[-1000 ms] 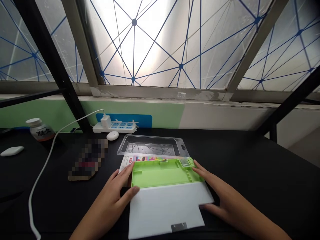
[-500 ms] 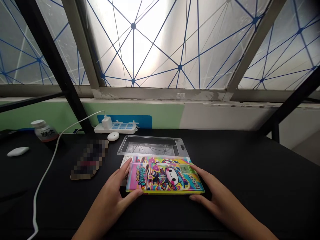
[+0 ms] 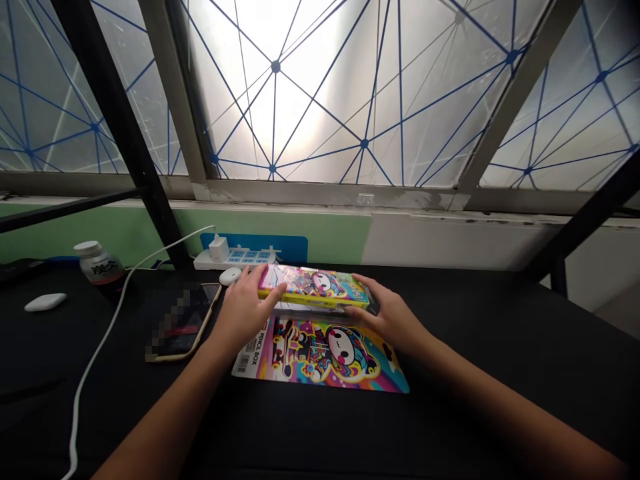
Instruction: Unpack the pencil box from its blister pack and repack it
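Note:
A closed, brightly printed pencil box is held a little above the clear plastic packaging tray, far across the black table. My left hand grips its left end with thumb and fingers. My right hand grips its right end. Nearer to me lies the colourful cardboard insert, flat on the table and marked "PENCIL BOX". The clear tray is almost wholly hidden under the box and my hands.
A phone lies left of the insert. Behind stand a white power strip with a charger and white cable, a small white case, a bottle and a white mouse.
The open green box was shut, showing its printed lid. Both hands then carried it away from me, over the clear tray, uncovering the cardboard insert.

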A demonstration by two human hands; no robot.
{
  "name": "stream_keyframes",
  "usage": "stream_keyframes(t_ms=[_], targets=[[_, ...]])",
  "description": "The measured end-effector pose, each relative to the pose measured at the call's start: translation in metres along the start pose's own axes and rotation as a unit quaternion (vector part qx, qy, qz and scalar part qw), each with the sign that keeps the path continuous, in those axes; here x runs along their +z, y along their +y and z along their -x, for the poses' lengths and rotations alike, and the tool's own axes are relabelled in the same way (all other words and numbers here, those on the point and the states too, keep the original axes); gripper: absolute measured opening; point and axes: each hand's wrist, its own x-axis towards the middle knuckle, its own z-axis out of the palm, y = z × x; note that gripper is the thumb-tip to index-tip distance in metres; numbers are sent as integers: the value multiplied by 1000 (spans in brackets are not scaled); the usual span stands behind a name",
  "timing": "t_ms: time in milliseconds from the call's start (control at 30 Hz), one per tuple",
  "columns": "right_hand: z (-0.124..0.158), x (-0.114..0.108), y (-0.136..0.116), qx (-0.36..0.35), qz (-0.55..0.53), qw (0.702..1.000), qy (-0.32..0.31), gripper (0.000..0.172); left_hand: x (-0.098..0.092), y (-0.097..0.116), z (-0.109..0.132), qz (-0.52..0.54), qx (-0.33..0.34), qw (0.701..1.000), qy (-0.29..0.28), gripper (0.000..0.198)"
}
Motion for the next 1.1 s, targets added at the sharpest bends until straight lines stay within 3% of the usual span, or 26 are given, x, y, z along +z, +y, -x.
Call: stream_keyframes(t_ms=[133,267,433,533,633,733,900,1100], targets=[[-1,25,16,-62,107,991,-49,57,16,-17,6,-41,-11,996,-80,70],[3,23,14,-131,209,968,-33,49,24,-13,13,-135,-8,984,-116,69],[16,14,-8,-264,204,942,40,37,24,16,10,-231,53,970,-62,58],[31,16,-28,-329,128,933,-64,35,32,33,-3,-187,105,972,-94,58],[41,19,-45,-298,65,921,-243,60,50,41,-18,-149,132,967,-162,64],[43,16,-52,-220,25,912,-345,84,66,43,-25,-145,137,967,-158,65],[41,0,-51,-166,-3,914,-369,79,67,31,-20,-131,143,971,-138,64],[38,-4,-38,-164,-58,937,-303,37,53,7,-21,-139,110,976,-123,63]])
